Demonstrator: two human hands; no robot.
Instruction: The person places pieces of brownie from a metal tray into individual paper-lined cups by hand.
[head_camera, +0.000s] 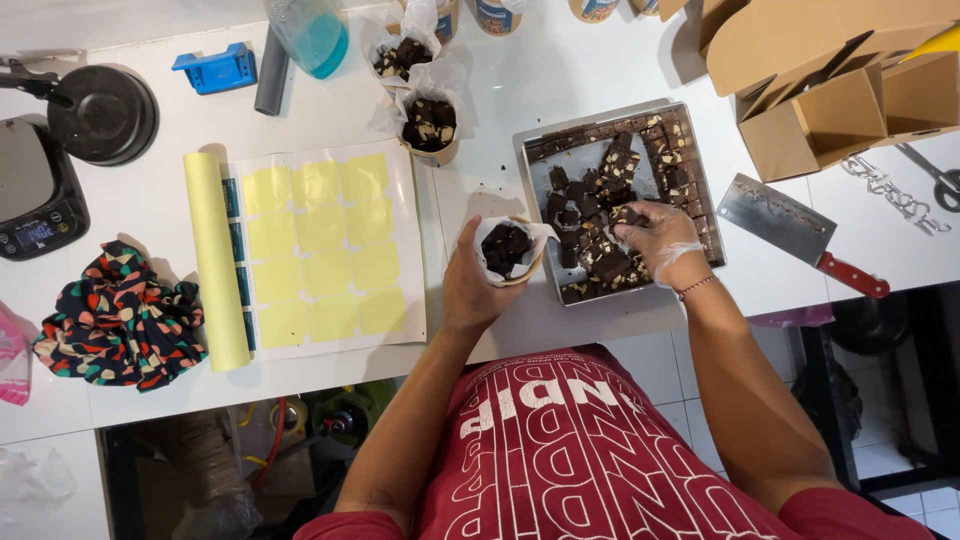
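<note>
left hand (470, 290) grip wraps a lined cup (507, 250); gloved right hand (660, 238) pinches a brownie piece (627, 214).

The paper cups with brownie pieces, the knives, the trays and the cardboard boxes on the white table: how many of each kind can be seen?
Paper cups with brownie pieces: 3, one held in the left hand, two set apart
Metal tray: 1
Cleaver: 1
Open cardboard boxes: 2
Total: 7

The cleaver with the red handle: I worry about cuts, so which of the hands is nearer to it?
Right. The right hand is over the metal tray, just left of the cleaver. The left hand holds a lined paper cup beyond the tray's far side.
</note>
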